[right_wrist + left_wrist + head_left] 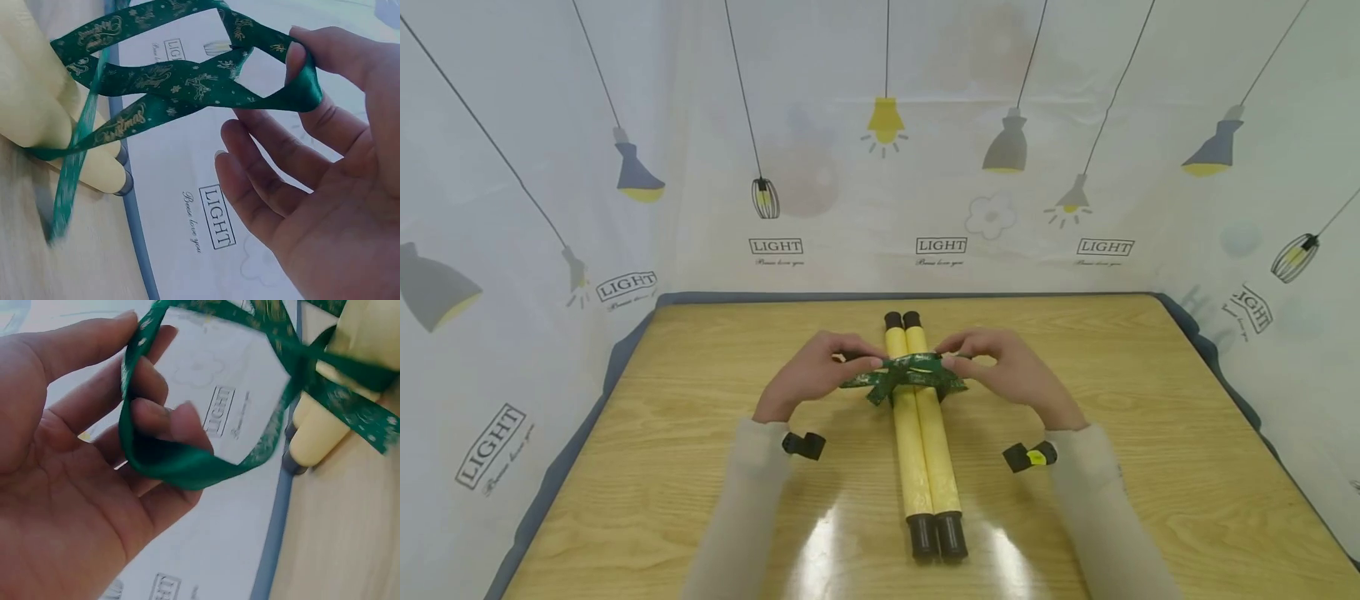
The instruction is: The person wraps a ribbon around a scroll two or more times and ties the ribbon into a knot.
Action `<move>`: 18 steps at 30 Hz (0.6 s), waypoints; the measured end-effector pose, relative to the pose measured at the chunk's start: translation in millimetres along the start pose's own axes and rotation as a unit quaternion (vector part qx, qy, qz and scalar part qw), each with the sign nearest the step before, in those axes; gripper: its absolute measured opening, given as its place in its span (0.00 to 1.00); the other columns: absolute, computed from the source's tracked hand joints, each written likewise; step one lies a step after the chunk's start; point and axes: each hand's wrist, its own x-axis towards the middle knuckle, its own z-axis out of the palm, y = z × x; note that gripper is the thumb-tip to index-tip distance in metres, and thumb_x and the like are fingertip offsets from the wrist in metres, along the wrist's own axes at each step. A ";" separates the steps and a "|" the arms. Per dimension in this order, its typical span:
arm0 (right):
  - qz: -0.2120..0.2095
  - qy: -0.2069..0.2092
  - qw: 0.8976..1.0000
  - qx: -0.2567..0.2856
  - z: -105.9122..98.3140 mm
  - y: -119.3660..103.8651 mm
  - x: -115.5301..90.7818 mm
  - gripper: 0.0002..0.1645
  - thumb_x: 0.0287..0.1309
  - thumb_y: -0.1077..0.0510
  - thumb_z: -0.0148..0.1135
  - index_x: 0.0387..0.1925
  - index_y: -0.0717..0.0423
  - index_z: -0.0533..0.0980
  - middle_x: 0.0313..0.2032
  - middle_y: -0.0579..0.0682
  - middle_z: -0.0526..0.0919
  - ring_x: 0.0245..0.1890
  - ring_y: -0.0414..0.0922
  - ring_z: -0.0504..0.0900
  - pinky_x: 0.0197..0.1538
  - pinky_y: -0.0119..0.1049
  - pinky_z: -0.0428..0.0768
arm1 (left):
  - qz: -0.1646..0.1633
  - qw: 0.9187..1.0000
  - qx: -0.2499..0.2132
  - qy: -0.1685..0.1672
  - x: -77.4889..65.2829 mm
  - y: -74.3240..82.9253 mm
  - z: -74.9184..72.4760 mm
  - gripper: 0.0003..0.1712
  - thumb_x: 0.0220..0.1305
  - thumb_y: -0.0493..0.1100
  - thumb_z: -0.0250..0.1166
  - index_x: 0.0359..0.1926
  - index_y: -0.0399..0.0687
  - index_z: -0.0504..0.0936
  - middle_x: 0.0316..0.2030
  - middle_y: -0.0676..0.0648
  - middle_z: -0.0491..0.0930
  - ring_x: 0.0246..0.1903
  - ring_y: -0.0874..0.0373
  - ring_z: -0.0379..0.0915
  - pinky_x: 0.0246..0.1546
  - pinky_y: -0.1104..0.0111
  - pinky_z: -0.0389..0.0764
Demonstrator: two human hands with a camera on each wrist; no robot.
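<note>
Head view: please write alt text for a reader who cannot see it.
A person's left hand and right hand pinch a green ribbon that crosses two yellow tubes with dark end caps, lying side by side on a wooden table. Behind is a white backdrop printed with lamps.

On my head feed I get even light, two glare streaks whitening the wood-grain tabletop [647, 467]; right-wrist blur smears the green ribbon tail [70, 187].
</note>
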 end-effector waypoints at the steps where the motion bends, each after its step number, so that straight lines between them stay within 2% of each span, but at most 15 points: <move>1: 0.001 0.002 1.000 0.001 -2.2 0.9 -0.6 0.18 0.62 0.40 0.63 0.25 0.46 0.80 0.50 0.40 0.83 0.55 0.43 0.77 0.55 0.51 0.73 | -0.002 1.000 0.007 0.002 -1.1 0.4 -2.2 0.13 0.68 0.51 0.64 0.47 0.54 0.89 0.38 0.55 0.84 0.34 0.58 0.74 0.33 0.64 0.78; 6: 0.015 0.018 0.999 0.023 -14.5 7.7 -5.1 0.21 0.63 0.40 0.62 0.24 0.50 0.81 0.41 0.42 0.85 0.47 0.43 0.80 0.50 0.47 0.75 | -0.045 0.998 0.040 0.012 -6.8 0.4 -12.4 0.13 0.66 0.51 0.65 0.46 0.53 0.88 0.38 0.54 0.83 0.33 0.57 0.74 0.32 0.64 0.78; 12: 0.048 0.050 0.995 0.074 -34.2 16.3 -14.6 0.24 0.65 0.42 0.62 0.24 0.58 0.80 0.33 0.51 0.85 0.40 0.46 0.79 0.42 0.42 0.70 | -0.085 0.994 0.058 0.028 -20.3 -2.9 -32.0 0.14 0.63 0.55 0.67 0.37 0.52 0.88 0.34 0.52 0.81 0.31 0.55 0.71 0.32 0.63 0.74; 16: 0.056 0.061 0.991 0.109 -49.0 23.0 -22.1 0.26 0.66 0.44 0.61 0.24 0.63 0.74 0.22 0.58 0.79 0.31 0.50 0.80 0.36 0.40 0.72 | -0.100 0.993 0.055 0.035 -32.6 -10.3 -46.9 0.16 0.63 0.59 0.66 0.33 0.53 0.86 0.32 0.49 0.79 0.29 0.53 0.69 0.30 0.63 0.73; 18: 0.067 0.062 0.988 0.125 -56.1 27.0 -25.3 0.28 0.66 0.43 0.60 0.24 0.64 0.70 0.18 0.58 0.73 0.25 0.51 0.78 0.32 0.41 0.74 | -0.105 0.993 0.046 0.037 -39.2 -14.7 -54.1 0.17 0.64 0.60 0.65 0.34 0.53 0.86 0.30 0.47 0.77 0.27 0.50 0.69 0.29 0.62 0.75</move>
